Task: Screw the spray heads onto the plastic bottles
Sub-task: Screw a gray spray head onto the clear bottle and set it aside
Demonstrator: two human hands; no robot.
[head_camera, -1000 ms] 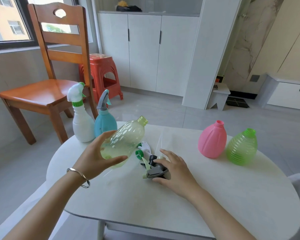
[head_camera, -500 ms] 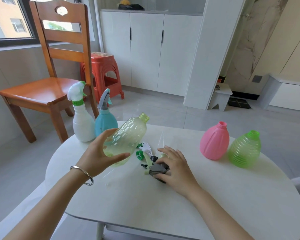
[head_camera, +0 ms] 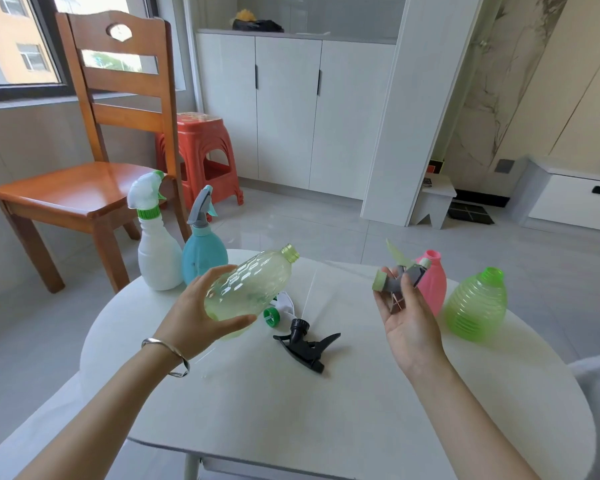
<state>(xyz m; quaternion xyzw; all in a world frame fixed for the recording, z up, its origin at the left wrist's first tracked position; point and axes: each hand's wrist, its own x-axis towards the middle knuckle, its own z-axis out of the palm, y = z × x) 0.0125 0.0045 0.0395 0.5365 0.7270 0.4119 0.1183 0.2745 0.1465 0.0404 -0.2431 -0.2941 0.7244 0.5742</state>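
The left hand (head_camera: 196, 318) grips the pale yellow-green bottle (head_camera: 248, 287) around its base, tilted, open neck pointing up and right, above the table (head_camera: 326, 410). The right hand (head_camera: 407, 322) holds a grey spray head (head_camera: 400, 277) in its fingers, raised, partly covering the pink bottle (head_camera: 433, 289) near the far right edge beside the green bottle (head_camera: 477, 304). A black spray head (head_camera: 305, 344) lies mid-table; a white one (head_camera: 281, 306) is half hidden behind the held bottle. Two capped bottles, white (head_camera: 156, 247) and blue (head_camera: 203, 254), stand at the far left edge
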